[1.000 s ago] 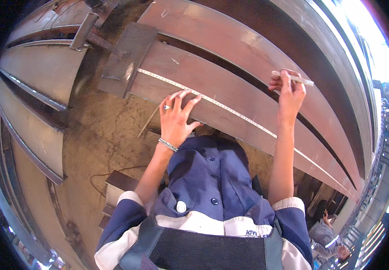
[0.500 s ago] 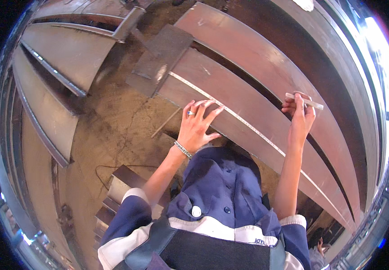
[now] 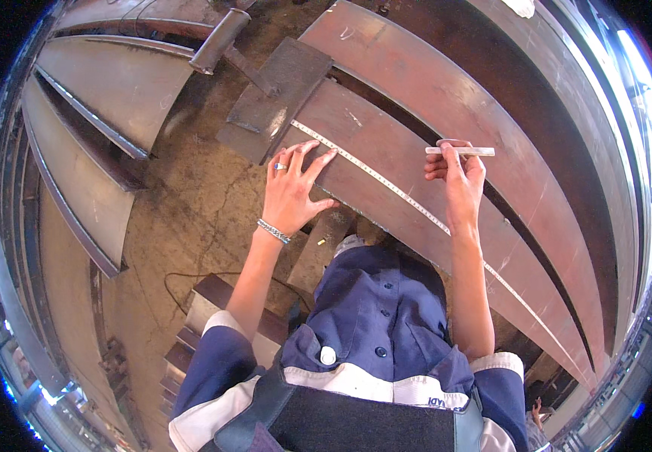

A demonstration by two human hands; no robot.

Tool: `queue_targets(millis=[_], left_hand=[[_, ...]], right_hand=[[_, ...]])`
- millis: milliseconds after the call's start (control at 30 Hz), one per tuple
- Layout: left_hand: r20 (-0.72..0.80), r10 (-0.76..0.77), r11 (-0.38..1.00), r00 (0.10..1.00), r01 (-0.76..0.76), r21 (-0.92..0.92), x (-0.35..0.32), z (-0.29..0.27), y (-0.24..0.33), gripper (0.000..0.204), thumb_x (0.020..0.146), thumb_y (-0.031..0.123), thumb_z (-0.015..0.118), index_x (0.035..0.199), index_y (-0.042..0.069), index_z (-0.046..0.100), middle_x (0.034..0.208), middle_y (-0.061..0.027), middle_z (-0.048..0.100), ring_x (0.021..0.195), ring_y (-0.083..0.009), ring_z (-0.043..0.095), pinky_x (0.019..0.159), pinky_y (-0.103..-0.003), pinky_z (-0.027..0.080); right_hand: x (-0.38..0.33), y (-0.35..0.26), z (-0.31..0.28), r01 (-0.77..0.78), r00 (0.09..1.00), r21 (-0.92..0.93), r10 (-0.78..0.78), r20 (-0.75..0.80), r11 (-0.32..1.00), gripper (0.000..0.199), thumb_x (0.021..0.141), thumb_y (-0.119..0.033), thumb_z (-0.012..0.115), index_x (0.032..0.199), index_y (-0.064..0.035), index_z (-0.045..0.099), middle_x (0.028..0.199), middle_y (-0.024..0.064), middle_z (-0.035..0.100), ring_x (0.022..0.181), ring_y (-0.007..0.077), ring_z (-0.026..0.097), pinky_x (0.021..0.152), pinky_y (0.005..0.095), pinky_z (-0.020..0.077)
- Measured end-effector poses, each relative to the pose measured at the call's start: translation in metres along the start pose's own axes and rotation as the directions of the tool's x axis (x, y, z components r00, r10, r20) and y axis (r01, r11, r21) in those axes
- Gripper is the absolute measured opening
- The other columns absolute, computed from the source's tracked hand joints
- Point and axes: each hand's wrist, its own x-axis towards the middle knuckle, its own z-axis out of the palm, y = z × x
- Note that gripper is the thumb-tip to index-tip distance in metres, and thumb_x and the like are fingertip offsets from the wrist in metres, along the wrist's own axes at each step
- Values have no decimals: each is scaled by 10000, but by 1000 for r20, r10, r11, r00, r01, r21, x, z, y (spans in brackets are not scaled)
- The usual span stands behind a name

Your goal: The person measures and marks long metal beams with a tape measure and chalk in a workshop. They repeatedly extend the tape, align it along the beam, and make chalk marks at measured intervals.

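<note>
In the head view, the left hand (image 3: 293,190) is laid flat with fingers spread on a tape (image 3: 371,175), pressing it onto a rusty plate (image 3: 386,143). A white marker (image 3: 460,151) is gripped in the right hand (image 3: 458,181), curled closed above the plate, just beyond the tape. A smaller slab (image 3: 273,94) lies across the plate's far end.
</note>
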Motion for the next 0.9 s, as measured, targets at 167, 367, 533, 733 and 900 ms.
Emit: queue_targets(millis=[167,367,533,733,900], left_hand=[[1,-12,1000,1000,12,8,0,1,-2,862,555,380,836,1340,269,501,1342,-23,444,1254,-260,397,1064,-456,306],[5,-34,999,999,34,-12,1,5,-1,839,550,350,845,1317,265,517,1339,-20,445,1250,-265,398,1056,-457,314],[-10,-46,998,999,46,-48,1,5,-1,845,535,323,852,1311,268,522,1335,-16,447,1250,-265,399,1045,-460,322],[-3,-60,997,998,60,-40,2,2,1,849,523,323,856,1303,266,526,1321,-9,455,1256,-248,400,1065,-460,303],[-4,-63,998,998,63,-16,2,2,1,844,519,334,856,1295,269,529,1315,-2,457,1262,-222,402,1102,-454,258]], right_hand=[[4,0,1,-36,999,-22,36,-3,999,185,955,-151,553,980,27,598,812,115,654,655,143,608,567,266,517],[5,1,7,-64,998,-8,64,5,998,181,954,-150,556,990,21,600,818,105,653,661,142,609,569,266,515],[11,4,2,-79,997,-11,79,7,997,173,953,-148,558,990,16,598,823,106,658,668,140,609,576,266,515],[9,7,6,-108,994,-17,108,15,994,158,954,-137,555,953,16,597,794,114,655,637,143,613,550,269,520],[7,10,11,-115,993,-29,116,28,993,158,956,-136,553,938,14,597,775,120,652,611,146,613,537,270,522]])
